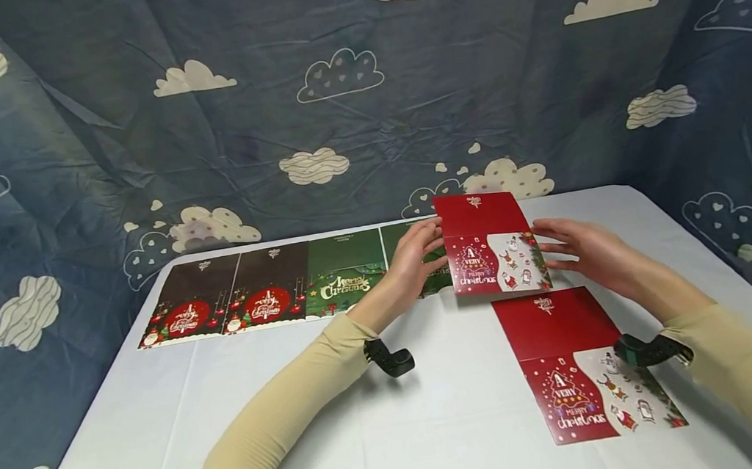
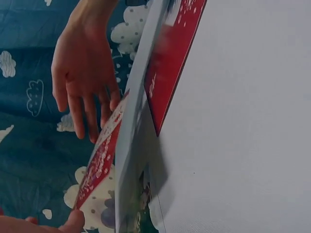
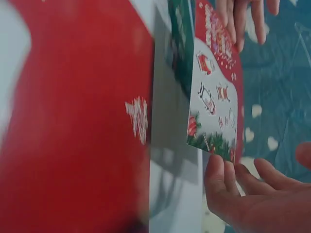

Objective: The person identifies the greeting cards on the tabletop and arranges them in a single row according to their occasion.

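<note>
An unfolded red Christmas card (image 1: 483, 215) is raised over the back of the table, between my two hands. On its lower half are a tree with lettering and a white panel of small figures. My left hand (image 1: 410, 260) has its extended fingers at the card's left edge. Opposite, my right hand (image 1: 589, 251) reaches the right edge with nearly straight, spread fingers. In the right wrist view, the right fingertips (image 3: 216, 167) touch the card's edge (image 3: 214, 92). A second, matching red card (image 1: 562, 330) lies below on the table, partly under the right wrist's camera.
Along the back of the white table (image 1: 366, 441) lie two dark cards (image 1: 204, 281) at the left, then green Merry Christmas cards (image 1: 346, 251), one partly hidden behind my left hand. A dark cloth with clouds (image 1: 332, 17) hangs close behind the table.
</note>
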`<state>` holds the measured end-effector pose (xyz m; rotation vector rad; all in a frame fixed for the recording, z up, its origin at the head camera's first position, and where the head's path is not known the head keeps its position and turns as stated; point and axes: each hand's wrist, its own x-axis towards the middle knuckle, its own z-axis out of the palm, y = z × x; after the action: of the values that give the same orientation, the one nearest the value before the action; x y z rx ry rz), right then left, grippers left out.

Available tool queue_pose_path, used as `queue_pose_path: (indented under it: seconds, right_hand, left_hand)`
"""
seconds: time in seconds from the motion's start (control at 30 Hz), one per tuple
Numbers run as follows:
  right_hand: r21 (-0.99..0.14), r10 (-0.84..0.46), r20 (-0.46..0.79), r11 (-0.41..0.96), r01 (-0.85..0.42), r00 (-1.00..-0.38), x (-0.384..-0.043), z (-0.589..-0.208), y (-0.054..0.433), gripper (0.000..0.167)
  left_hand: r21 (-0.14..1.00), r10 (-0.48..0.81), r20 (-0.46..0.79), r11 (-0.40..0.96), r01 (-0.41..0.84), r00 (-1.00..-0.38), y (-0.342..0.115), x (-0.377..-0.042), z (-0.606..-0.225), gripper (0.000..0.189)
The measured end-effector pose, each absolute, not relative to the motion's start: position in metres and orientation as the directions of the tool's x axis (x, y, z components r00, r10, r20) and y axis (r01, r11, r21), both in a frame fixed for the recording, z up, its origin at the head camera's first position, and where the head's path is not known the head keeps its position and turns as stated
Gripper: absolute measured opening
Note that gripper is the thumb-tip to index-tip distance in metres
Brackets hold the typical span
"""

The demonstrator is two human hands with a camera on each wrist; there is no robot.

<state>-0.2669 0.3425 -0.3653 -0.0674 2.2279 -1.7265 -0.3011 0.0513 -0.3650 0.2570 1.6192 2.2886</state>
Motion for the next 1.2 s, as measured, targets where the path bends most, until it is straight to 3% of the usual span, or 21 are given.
queue_pose_path:
  seconds: [0.33, 0.67, 0.97, 1.2]
  right_hand:
    - [-0.936, -0.189, -0.265, 0.284, 0.206, -0.945, -0.296, -0.371, 0.365, 0.07]
    - [-0.869, -0.134, -0.296, 0.45, 0.208, -0.946, -0.32, -0.386, 0.391, 0.074]
    - [-0.848, -0.073, -0.327, 0.462, 0.258, -0.942, -0.324, -0.391, 0.393, 0.068]
    - [-0.853, -0.138, -0.317, 0.474, 0.218, -0.938, -0.321, -0.386, 0.388, 0.068]
  left_hand:
    - [0.914, 0.368, -0.024, -0.368, -0.169, -0.929, 0.078, -0.333, -0.388, 0.043]
    - [0.889, 0.396, -0.125, -0.362, -0.28, -0.91, 0.1, -0.341, -0.403, 0.046]
    - [0.867, 0.381, -0.182, -0.373, -0.331, -0.907, 0.108, -0.343, -0.409, 0.048]
    - [0.857, 0.379, -0.191, -0.386, -0.342, -0.906, 0.107, -0.345, -0.413, 0.05]
